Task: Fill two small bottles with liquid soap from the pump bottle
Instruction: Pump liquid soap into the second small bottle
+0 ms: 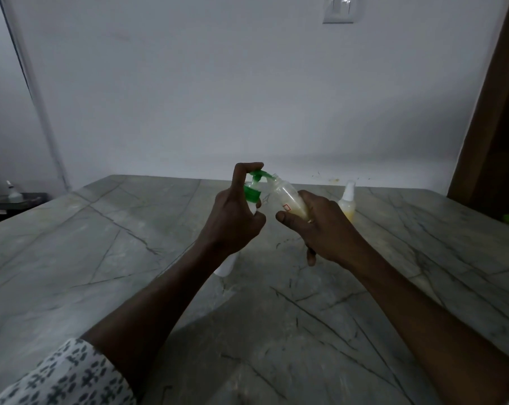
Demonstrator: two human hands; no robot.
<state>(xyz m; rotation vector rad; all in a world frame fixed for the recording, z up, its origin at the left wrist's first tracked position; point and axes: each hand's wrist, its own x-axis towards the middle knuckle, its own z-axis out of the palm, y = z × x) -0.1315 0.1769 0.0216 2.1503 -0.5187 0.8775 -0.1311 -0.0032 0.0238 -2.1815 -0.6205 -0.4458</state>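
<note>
Sleeve (57, 378) nearest; left hand (232, 220) grips pump bottle (251, 192), right hand (320, 229) grips small bottle (288, 197) tilted w/ mouth at spout.

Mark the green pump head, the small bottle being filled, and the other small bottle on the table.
green pump head (257, 178), head view, on the spout.
small bottle being filled (288, 197), head view, on its clear body.
other small bottle (347, 204), head view, on its yellowish body.

The one camera sits on my head, looking forward and down over my forearms. It is close above the bench (101, 258), my hands (232, 220) mid-frame, with the wall (218, 83) straight ahead filling the upper half.
</note>
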